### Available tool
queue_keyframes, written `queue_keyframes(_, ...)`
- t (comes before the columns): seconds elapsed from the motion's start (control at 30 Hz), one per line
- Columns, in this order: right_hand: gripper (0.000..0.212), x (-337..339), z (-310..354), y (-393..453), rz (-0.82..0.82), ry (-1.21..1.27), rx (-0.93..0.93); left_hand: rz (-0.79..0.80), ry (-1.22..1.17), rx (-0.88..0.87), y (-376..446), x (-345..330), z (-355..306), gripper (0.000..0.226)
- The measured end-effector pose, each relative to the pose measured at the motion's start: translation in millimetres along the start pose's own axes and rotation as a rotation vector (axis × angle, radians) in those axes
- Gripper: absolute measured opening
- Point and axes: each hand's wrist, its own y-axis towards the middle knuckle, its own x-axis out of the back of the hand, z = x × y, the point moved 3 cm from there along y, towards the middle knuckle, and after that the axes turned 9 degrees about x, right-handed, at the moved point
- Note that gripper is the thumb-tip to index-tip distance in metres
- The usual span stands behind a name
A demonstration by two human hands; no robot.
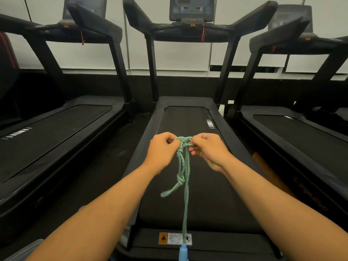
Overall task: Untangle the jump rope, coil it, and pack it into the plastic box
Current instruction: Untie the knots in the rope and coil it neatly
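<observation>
Your left hand (162, 147) and right hand (204, 147) pinch the jump rope (183, 166) tangle between curled fingers, held high to work it loose. A second knot (180, 180) and the blue handle (183, 250) dangle toward 6 o'clock, free of the treadmill belt (207, 185).

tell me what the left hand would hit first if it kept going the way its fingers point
Probably the right hand: the left hand points its fingers across the jump rope knot toward it, though depth is unclear.

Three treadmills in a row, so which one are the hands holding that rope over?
The middle treadmill. Both hands, left and right, grip the knotted green rope above its belt, and its console faces the camera; the other two stand off to either side.
</observation>
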Motion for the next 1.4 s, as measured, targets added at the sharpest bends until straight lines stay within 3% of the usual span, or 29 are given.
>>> queue_keyframes(0.1, 0.016, -0.5, -7.9, 0.1, 0.083, 0.025, -0.042, 0.066, -0.097, 0.099, 1.2, -6.1, 8.7, 0.006)
queue_keyframes(0.2, 0.011, -1.3, -13.4, 0.4, 0.21, -0.137, -0.039, 0.125, -0.117, 0.109, 1.2, -7.5, 14.2, 0.007)
queue_keyframes(0.3, 0.007, -1.0, -15.6, 2.0, 0.214, -0.21, -0.043, 0.14, -0.138, 0.118, 2.1, -6.4, 14.2, 0.007)
queue_keyframes(0.43, 0.006, 3.2, -12.5, 2.7, 0.187, -0.044, -0.093, 0.115, -0.328, 0.263, 5.7, -5.6, 16.0, 0.016)
queue_keyframes(0.57, 0.01, 8.6, -10.8, 4.1, 0.056, 0.191, -0.167, 0.151, -0.574, 0.404, 5.4, -7.4, 13.1, 0.017)
queue_keyframes(0.67, 0.017, 7.2, -9.5, 3.6, 0.069, 0.206, -0.185, 0.163, -0.542, 0.354, 4.0, -8.7, 10.3, 0.021)
queue_keyframes(0.8, 0.019, 8.9, -6.5, 1.4, 0.269, 0.052, -0.157, 0.168, -0.373, 0.236, 1.3, -8.7, 9.6, 0.016)
queue_keyframes(0.93, 0.015, 11.6, -9.1, -2.2, 0.435, -0.004, -0.248, 0.201, -0.222, 0.049, -2.1, -6.6, 4.7, 0.01)
queue_keyframes(1.03, 0.011, 14.5, -14.9, -1.4, 0.357, 0.072, -0.351, 0.232, -0.125, -0.053, -2.5, -3.8, 1.9, 0.011)
queue_keyframes(1.17, 0.014, 25.1, -16.6, 5.4, 0.095, 0.333, -0.392, 0.234, -0.106, -0.082, 0.2, 1.6, 3.4, 0.01)
queue_keyframes(1.27, 0.012, 29.7, -12.7, 9.7, -0.041, 0.478, -0.312, 0.207, -0.16, -0.022, 2.5, 0.2, 7.0, 0.014)
queue_keyframes(1.4, 0.023, 27.9, -4.1, 10.3, -0.055, 0.616, -0.238, 0.151, -0.377, 0.131, 7.3, -0.3, 11.8, 0.017)
